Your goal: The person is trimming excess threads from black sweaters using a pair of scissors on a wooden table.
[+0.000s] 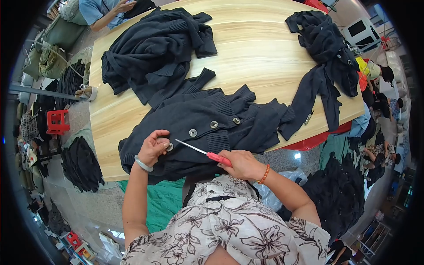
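Floral shirt [232, 221], L fingers [160, 133] pinching button [170, 147], R fingers [242, 160] round red-hdl tool [215, 157], knits [148, 48] beyond

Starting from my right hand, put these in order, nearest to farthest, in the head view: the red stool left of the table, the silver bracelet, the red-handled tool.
1. Red-handled tool: held in the right hand.
2. Silver bracelet: around the wrist of the left hand.
3. Red stool: off to the left, beyond the table.
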`<state>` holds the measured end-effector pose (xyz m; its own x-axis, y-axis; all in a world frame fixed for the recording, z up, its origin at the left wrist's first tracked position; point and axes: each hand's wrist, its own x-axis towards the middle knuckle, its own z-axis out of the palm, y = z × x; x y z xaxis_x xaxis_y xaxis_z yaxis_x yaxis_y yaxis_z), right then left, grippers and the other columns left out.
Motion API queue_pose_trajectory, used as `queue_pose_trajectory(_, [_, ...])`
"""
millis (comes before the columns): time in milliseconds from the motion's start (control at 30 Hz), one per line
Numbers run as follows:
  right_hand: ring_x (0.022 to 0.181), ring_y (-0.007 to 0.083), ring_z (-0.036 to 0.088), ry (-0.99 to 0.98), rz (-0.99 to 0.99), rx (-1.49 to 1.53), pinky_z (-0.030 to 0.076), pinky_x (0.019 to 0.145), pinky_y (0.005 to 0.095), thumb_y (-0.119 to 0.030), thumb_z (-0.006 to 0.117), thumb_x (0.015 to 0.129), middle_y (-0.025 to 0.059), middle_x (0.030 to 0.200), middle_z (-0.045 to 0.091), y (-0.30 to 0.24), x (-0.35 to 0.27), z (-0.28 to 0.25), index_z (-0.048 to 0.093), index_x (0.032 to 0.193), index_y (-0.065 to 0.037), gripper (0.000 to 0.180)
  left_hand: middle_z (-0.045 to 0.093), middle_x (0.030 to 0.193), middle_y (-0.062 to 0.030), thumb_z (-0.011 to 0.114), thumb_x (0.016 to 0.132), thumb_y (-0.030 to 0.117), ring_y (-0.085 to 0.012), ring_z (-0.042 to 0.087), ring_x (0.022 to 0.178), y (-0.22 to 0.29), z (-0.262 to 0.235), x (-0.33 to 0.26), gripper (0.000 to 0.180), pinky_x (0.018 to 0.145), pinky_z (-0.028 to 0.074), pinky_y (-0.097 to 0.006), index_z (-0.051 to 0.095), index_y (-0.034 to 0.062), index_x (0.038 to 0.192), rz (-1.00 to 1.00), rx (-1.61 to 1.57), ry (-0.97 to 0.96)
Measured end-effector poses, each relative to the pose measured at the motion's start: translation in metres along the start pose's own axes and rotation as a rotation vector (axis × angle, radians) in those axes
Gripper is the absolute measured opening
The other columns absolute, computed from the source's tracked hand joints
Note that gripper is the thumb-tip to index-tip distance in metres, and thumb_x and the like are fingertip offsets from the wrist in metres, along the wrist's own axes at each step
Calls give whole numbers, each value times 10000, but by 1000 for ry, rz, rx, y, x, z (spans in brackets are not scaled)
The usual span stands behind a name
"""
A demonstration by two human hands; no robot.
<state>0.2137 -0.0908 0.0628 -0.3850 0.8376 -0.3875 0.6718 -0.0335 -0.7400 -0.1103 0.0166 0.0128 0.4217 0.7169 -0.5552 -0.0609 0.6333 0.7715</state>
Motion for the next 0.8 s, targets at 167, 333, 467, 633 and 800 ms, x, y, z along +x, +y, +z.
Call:
queue_pose_trajectory(167, [889, 343, 634, -11, 77, -36, 499, 782, 455, -284, 619, 901, 150, 877, 647, 22, -24, -17, 590, 1135, -127, 283, 615, 855, -73, 705, 821, 81, -230, 617, 766, 3, 57, 10, 280, 663, 509, -311, 615, 42, 1084, 464, 1124, 277])
queue_pose_trajectory(333, [855, 334, 626, 79, 72, -83, 495, 755, 439, -271, 642, 885, 141, 873, 628, 36, -35, -28, 597, 1113, -124, 275, 608, 945, -129, 766, 731, 98, -322, 587, 887, -11, 96, 51, 328, 803, 482, -405, 639, 57, 1031, 397, 1266, 106])
queue_pose_trajectory(467, [817, 360, 650, -3, 136, -160, 501, 734, 466, -276, 624, 889, 161, 813, 654, 34, -32, -34, 601, 1046, -98, 239, 641, 823, -117, 743, 729, 27, -254, 648, 739, -9, 91, 54, 188, 724, 524, -347, 667, 24, 901, 231, 1129, 34])
queue_pose_trajectory(633, [800, 374, 659, -134, 125, -107, 503, 732, 482, -290, 618, 893, 178, 797, 662, 27, -27, -34, 603, 1020, -84, 243, 688, 798, -93, 693, 814, 35, -125, 639, 704, -7, 70, 60, 120, 649, 503, -257, 674, -27, 915, 124, 768, -53])
queue_pose_trajectory(800, [879, 355, 636, 108, 106, 22, 505, 772, 455, -305, 622, 902, 168, 898, 639, 55, -48, -33, 590, 1099, -110, 279, 654, 865, -111, 727, 794, 116, -240, 642, 714, -2, 128, 64, 207, 681, 524, -344, 671, 33, 976, 411, 964, 81])
